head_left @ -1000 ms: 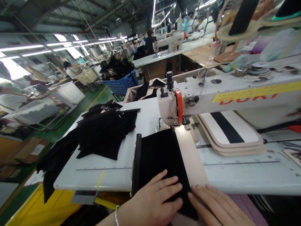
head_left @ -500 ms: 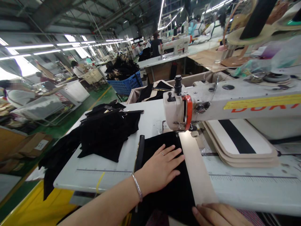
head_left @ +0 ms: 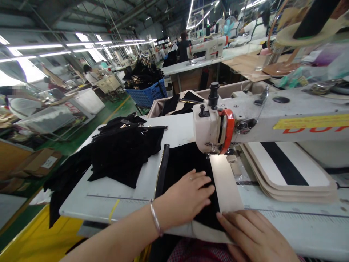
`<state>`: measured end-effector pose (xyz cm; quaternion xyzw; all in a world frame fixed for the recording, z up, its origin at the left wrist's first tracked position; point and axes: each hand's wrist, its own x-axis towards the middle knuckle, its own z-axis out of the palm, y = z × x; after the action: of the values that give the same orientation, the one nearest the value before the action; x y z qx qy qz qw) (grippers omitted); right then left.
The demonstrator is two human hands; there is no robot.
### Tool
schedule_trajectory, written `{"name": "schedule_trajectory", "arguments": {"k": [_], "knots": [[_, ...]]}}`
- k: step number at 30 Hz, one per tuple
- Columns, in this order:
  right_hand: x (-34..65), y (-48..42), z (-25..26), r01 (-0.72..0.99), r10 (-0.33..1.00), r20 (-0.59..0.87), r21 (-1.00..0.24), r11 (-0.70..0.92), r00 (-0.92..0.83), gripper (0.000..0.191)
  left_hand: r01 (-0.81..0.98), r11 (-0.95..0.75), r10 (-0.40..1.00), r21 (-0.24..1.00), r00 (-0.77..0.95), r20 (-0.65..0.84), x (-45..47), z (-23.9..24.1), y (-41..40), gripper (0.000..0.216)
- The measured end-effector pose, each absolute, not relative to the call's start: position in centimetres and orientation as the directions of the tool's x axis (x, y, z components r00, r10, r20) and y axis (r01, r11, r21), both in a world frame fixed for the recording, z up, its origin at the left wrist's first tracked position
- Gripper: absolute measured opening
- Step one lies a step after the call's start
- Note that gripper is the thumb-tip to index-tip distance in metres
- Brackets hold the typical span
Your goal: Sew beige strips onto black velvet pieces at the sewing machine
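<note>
Under the head of a sewing machine (head_left: 209,127) lies a black fabric panel (head_left: 182,160), with a beige strip (head_left: 226,185) along its right edge. A dark zipper with gold teeth (head_left: 161,169) runs down the panel's left side. My left hand (head_left: 189,196) rests flat on the black fabric, fingers slightly spread, just in front of the needle area. Closer to me, my right hand (head_left: 253,236) grips the near end of the beige strip where it meets the black panel. Its thumb is mostly hidden below.
Black zippered pieces (head_left: 120,153) are heaped on the table's left. Beige panels with a black stripe (head_left: 289,167) are stacked under the machine arm. Behind stand a lined bin (head_left: 156,109) and a blue crate (head_left: 147,95) of black pieces. A yellow container (head_left: 35,236) is at lower left.
The black panel and beige strip have fed further away under the machine head. My right hand has moved forward with their near end; my left hand stays flat on the fabric.
</note>
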<state>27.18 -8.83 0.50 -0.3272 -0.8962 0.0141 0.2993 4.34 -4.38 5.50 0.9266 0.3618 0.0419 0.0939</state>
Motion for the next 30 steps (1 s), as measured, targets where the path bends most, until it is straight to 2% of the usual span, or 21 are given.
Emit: {"name": "schedule_trajectory", "arguments": {"k": [5, 12, 19, 30], "knots": [[26.9, -7.6, 0.6, 0.57, 0.594, 0.574, -0.25, 0.783, -0.564, 0.025, 0.58, -0.754, 0.633, 0.31, 0.767, 0.104, 4.1, 4.1, -8.4, 0.031], [26.8, -7.1, 0.2, 0.607, 0.635, 0.527, -0.256, 0.753, -0.565, 0.027, 0.534, -0.805, 0.589, 0.259, 0.773, 0.236, 3.5, 2.1, -6.6, 0.028], [27.0, -5.8, -0.8, 0.668, 0.684, 0.395, -0.202, 0.716, -0.613, 0.04, 0.548, -0.813, 0.581, 0.196, 0.785, 0.216, 3.4, 2.2, -4.3, 0.028], [26.5, -2.6, 0.0, 0.696, 0.7, 0.387, -0.18, 0.696, -0.6, 0.037, 0.564, -0.813, 0.582, 0.148, 0.799, 0.154, 3.0, 2.1, -0.7, 0.03]]}}
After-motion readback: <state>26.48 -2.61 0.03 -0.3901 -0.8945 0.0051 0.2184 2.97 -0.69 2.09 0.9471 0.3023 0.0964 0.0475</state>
